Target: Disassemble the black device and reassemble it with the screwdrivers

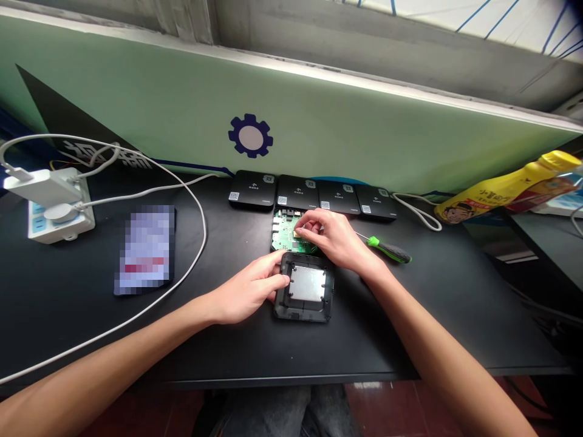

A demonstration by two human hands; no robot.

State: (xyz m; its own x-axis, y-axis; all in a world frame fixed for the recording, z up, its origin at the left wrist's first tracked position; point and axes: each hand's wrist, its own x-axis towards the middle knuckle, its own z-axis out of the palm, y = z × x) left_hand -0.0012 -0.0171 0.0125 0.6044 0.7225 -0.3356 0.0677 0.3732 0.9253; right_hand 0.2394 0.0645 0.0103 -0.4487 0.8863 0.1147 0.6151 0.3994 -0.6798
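My left hand [252, 288] grips the left edge of a square black plastic cover [283, 306], thumb on top. A silvery metal plate [308, 283] is fixed inside the cover, which faces up. Just beyond it lies a green circuit board [283, 229] with small components along its edges. Over the board, my right hand [328, 233] has thumb and forefinger pinched at a small yellowish piece on its surface. Whether that piece is held or only touched is hard to make out. To the right of this hand rests a screwdriver [389, 249] with a green and black handle.
Several flat black boxes [252, 189] line the partition [364, 133]. At left stand a white power strip [61, 224] with plugs, a long white cable [204, 224] and a blurred-out item [146, 249]. A yellow bottle [505, 188] lies tilted at far right.
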